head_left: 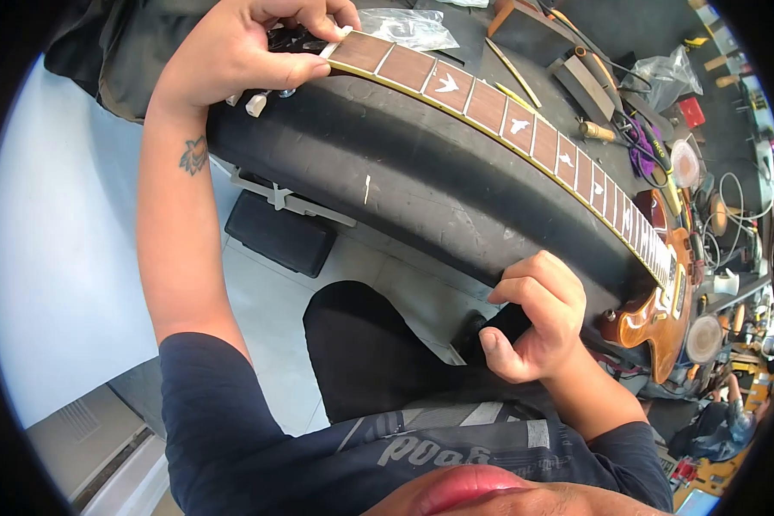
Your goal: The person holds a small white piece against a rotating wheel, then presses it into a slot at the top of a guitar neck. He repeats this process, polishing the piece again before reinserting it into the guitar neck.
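An electric guitar lies along the dark bench, its brown fretboard with bird-shaped inlays facing up and its amber body at the right. At the nut end, my left hand has its thumb on the near edge and its fingers at the far edge, closed round the neck by the headstock. White tuner buttons show just below that hand. My right hand is in front of the bench edge, apart from the guitar, with its fingers curled and the thumb apart; nothing shows in it.
Behind the neck are a clear plastic bag, dark blocks, a wooden-handled tool and cables. The padded bench edge runs before me. A black case is below it. Another person is at the far right.
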`<action>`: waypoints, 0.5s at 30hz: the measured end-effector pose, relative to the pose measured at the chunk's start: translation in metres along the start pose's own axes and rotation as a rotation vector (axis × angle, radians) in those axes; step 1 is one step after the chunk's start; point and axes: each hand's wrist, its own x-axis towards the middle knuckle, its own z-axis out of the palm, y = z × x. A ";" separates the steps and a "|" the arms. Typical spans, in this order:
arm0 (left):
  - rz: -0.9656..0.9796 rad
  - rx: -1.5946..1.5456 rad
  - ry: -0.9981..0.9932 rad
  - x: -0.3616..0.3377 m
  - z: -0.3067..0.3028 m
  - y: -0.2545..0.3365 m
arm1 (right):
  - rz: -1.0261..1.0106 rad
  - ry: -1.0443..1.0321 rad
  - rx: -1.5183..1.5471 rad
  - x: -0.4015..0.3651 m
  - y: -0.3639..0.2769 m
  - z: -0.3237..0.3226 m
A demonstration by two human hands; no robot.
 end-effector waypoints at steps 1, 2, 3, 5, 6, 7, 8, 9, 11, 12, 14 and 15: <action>0.006 -0.010 0.000 0.000 0.001 0.002 | 0.001 0.004 0.005 0.000 0.000 0.000; 0.013 -0.020 0.002 0.001 0.001 0.002 | 0.002 0.007 0.009 0.000 0.000 0.000; 0.070 -0.026 -0.001 0.003 0.003 -0.004 | 0.003 0.009 0.014 0.000 0.000 0.000; 0.031 0.030 0.000 0.001 0.000 -0.003 | 0.003 0.015 0.017 0.000 0.001 0.000; 0.012 0.058 0.001 0.001 0.001 0.001 | 0.003 0.017 0.019 0.000 0.001 0.000; 0.010 0.057 0.009 0.001 0.002 0.003 | 0.006 0.017 0.021 0.000 0.001 -0.001; 0.009 0.056 0.017 0.000 0.003 0.004 | 0.008 0.017 0.023 0.000 0.001 -0.001; 0.008 0.054 0.026 0.000 0.003 0.004 | 0.010 0.017 0.024 0.000 0.000 -0.001; 0.005 0.070 0.023 0.000 0.003 0.003 | 0.008 0.017 0.025 0.000 0.001 -0.001; 0.004 0.078 0.022 0.000 0.004 0.002 | 0.006 0.017 0.026 0.000 0.001 -0.002; 0.049 0.110 0.033 0.001 0.006 0.003 | 0.010 0.018 0.030 0.000 0.001 -0.002; 0.071 0.126 0.039 0.001 0.006 0.003 | 0.011 0.018 0.031 0.000 0.001 -0.002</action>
